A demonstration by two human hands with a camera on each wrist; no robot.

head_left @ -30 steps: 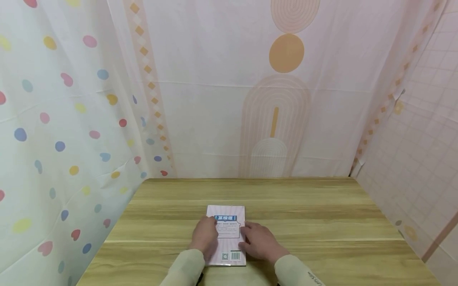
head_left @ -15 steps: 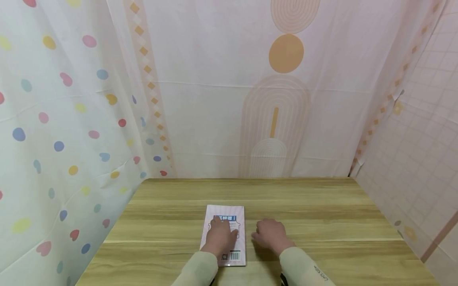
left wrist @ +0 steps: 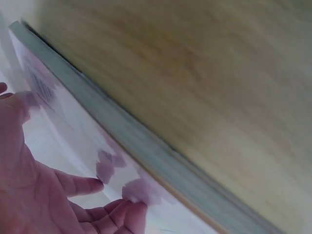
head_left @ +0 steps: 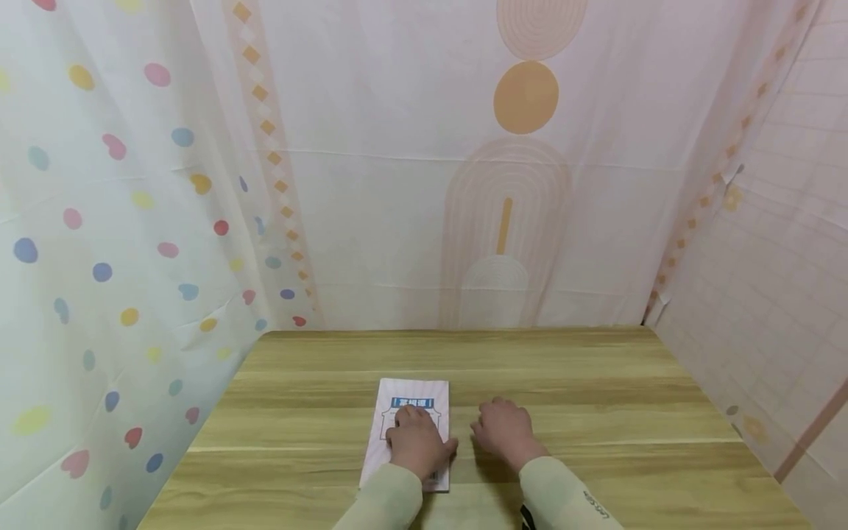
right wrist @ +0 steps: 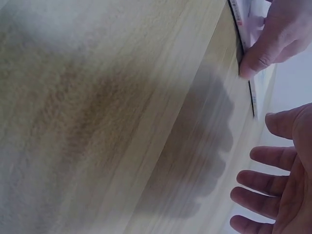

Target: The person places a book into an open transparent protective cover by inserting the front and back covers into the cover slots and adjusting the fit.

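A thin pink-and-white book (head_left: 414,393) lies flat on the wooden table (head_left: 596,383), near its front edge. My left hand (head_left: 417,444) rests palm down on the cover, with its thumb against the book's right edge. In the left wrist view the left hand (left wrist: 29,165) hovers close over the cover with loosely bent fingers, beside the book's grey page edge (left wrist: 146,146). My right hand (head_left: 503,429) lies on the table just right of the book, apart from it. In the right wrist view the right hand (right wrist: 282,180) shows spread, relaxed fingers holding nothing.
Patterned curtains hang close on the left (head_left: 119,258), at the back (head_left: 503,221) and on the right (head_left: 762,280), boxing the table in. Bare wood (right wrist: 97,122) stretches to the right of the book and behind it.
My right hand let go of the book's right edge and moved right onto the table. My left hand slid from the left edge to the middle of the cover. The book turned slightly.
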